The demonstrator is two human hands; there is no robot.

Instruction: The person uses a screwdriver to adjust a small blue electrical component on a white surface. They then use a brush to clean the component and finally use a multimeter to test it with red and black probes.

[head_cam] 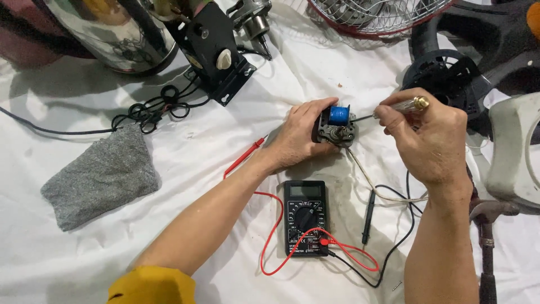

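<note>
The left hand (298, 138) grips a small black motor (336, 128) with a blue coil on a white cloth (236, 180). The right hand (430, 141) holds a screwdriver (394, 108) with a clear handle, its tip at the motor. Below them lies a black multimeter (305, 218), its red lead (270, 236) looping around it and a black probe (368, 217) just beside it. A grey cloth (101, 177) lies well apart to the left, near a tangled black cord (152, 110).

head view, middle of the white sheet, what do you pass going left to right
grey cloth → red probe → left hand → small motor with blue coil → right hand holding a screwdriver → pale plastic housing
</note>
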